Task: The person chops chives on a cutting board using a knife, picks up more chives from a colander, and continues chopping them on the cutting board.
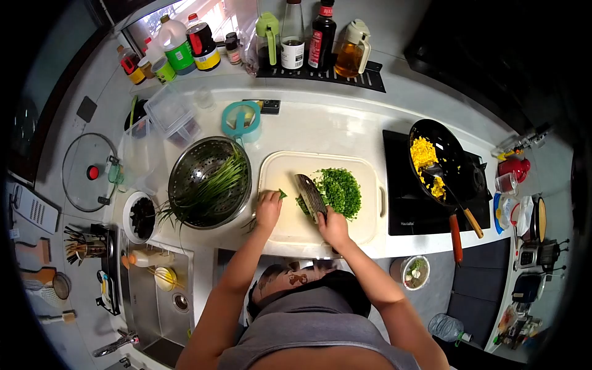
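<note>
A cream cutting board (364,233) lies on the counter with a pile of chopped green chives (340,190) on its right half. My right hand (333,227) is closed round the handle of a knife (311,196), whose dark patterned blade rests at the left edge of the pile. At the board's left side, my left hand (269,208) is closed, with a small green piece (282,193) sticking out by its fingertips. Left of that hand, long uncut chives (222,179) lie in a steel colander (177,161).
On the right, a black wok (456,145) with yellow scrambled egg (423,154) and a spatula sits on the hob (401,213). A white bowl (128,216) of dark food and the sink (185,277) are at left. Bottles (322,37) line the back shelf.
</note>
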### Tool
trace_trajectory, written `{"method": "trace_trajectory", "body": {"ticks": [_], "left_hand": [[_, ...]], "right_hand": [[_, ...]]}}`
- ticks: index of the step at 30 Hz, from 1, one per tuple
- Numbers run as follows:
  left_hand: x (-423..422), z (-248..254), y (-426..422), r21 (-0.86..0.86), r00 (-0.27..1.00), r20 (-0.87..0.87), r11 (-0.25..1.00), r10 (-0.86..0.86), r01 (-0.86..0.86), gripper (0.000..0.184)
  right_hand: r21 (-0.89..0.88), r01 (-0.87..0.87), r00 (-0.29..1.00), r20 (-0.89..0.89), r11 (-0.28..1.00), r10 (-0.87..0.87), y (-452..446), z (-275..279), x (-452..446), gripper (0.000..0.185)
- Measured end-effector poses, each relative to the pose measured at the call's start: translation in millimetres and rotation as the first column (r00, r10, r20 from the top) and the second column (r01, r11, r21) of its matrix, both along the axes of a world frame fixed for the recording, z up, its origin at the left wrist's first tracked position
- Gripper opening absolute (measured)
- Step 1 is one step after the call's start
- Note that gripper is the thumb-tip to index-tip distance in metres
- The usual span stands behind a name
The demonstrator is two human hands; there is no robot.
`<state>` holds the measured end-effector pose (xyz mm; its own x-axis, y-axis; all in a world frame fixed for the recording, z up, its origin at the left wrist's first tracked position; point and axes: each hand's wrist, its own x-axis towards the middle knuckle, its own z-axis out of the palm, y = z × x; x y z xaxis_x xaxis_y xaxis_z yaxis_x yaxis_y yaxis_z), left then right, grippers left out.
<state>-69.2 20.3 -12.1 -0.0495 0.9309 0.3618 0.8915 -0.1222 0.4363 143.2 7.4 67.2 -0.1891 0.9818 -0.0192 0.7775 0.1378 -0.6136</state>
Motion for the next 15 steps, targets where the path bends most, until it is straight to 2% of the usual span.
{"method": "trace_trajectory", "body": {"ticks": [7, 12, 15], "left_hand": [[47.0, -1.3, 57.0, -0.126, 0.993, 0.115, 0.992, 0.04, -0.026, 0.025], [74.0, 9.2, 50.5, -0.114, 0.986, 0.145, 0.989, -0.079, 0.096, 0.03], [76.9, 9.5, 36.7, -0.028, 0.976, 0.132, 0.983, -0.174, 0.179, 0.032]], "right_hand": [[0.004, 0.197, 0.98, 0.015, 0.98, -0.197, -2.3, -1.1, 37.5, 0.026], [0.048, 0.218, 0.976, 0.018, 0.975, -0.219, -6.4, -1.5, 53.0, 0.026], [0.031, 0.196, 0.978, 0.066, 0.98, -0.198, -6.6, -9.5, 58.8, 0.025]]}}
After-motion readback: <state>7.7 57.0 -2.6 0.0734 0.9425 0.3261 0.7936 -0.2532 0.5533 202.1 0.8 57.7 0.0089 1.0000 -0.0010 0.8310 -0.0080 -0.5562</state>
